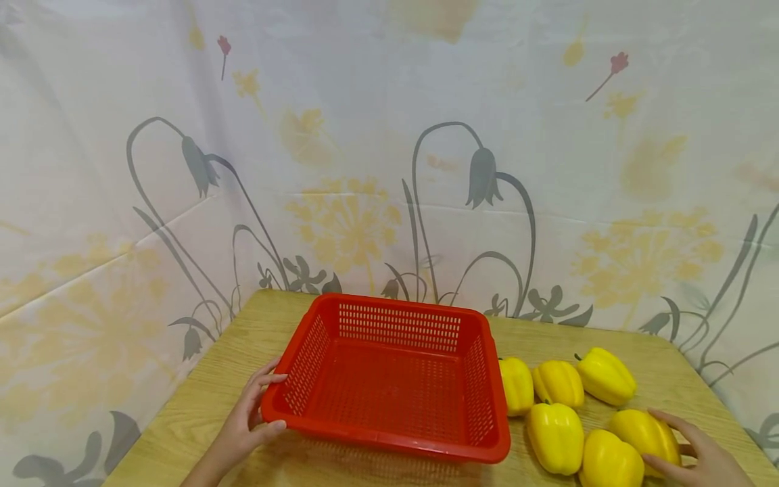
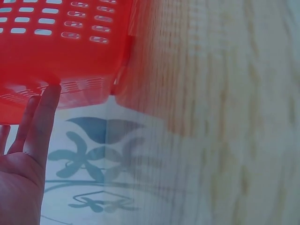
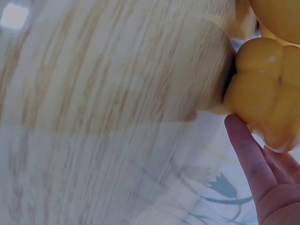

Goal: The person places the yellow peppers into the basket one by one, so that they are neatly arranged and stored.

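A red plastic basket (image 1: 389, 439) with slotted sides stands in the middle of the table. My left hand (image 1: 246, 419) touches its near left corner, with the thumb at the front rim and the fingers along the left side. In the left wrist view, straight fingers (image 2: 44, 117) reach the basket's outer wall (image 2: 89, 56). On the right, several yellow bell peppers lie in a cluster. My right hand (image 1: 700, 453) holds the rightmost yellow bell pepper (image 1: 645, 433) between thumb and fingers. The right wrist view shows a fingertip against this pepper's lobed end (image 3: 262, 89).
The other peppers lie close together: one at the back (image 1: 605, 375), one behind the cluster's middle (image 1: 558, 383), one beside the basket (image 1: 516, 385) and two at the front (image 1: 555, 438). A flower-printed cloth (image 1: 365, 135) hangs behind the wooden table (image 1: 182, 412).
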